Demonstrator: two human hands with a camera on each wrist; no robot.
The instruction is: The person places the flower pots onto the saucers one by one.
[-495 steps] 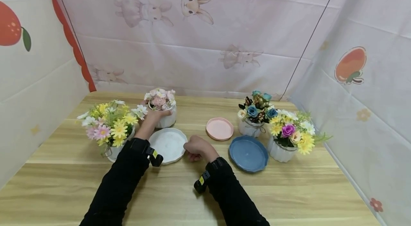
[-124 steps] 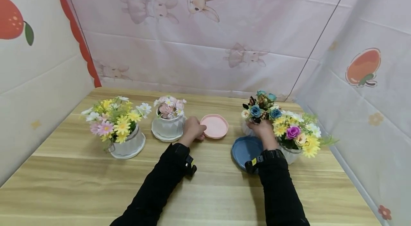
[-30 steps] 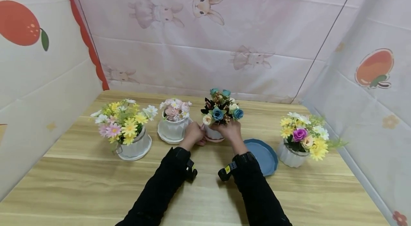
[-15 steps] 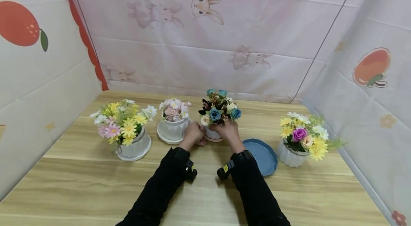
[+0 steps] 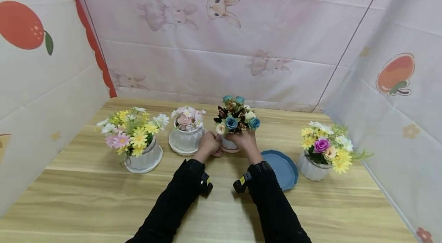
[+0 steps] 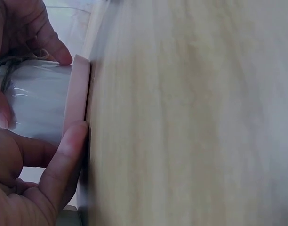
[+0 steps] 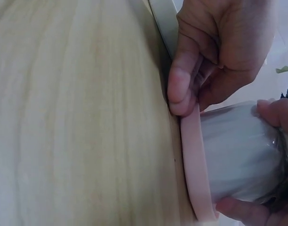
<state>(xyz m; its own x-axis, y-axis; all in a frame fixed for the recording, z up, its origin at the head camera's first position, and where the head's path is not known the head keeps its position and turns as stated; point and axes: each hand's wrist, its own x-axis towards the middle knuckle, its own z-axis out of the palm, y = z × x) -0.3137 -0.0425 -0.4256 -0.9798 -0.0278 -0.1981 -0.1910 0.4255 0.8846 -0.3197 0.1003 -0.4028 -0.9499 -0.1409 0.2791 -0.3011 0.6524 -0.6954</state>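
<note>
In the head view my right hand (image 5: 247, 142) grips a white flowerpot (image 7: 243, 155) of blue and cream artificial roses (image 5: 232, 122). The pot stands upright on a small pink saucer (image 7: 196, 165). My left hand (image 5: 208, 144) pinches that saucer's left edge; in the left wrist view the thumb lies against the pink rim (image 6: 77, 94) at table level. Right fingers (image 6: 54, 42) show around the pot's side there. Just left of my left hand, a pot of pink flowers (image 5: 186, 137) sits on a white saucer (image 5: 177, 147).
At far left a pot of yellow and pink daisies (image 5: 143, 156) stands on another white saucer (image 5: 157, 162). A blue plate (image 5: 283, 170) lies right of my right wrist. Beyond it stands a pot of yellow and purple flowers (image 5: 315, 168). Printed cloth walls (image 5: 207, 66) enclose the wooden table (image 5: 221, 212).
Since the oldest frame, the pink-flower and daisy pots have come to stand on white saucers. My right hand has brought the blue-rose pot left onto the pink saucer. The last second shows little motion.
</note>
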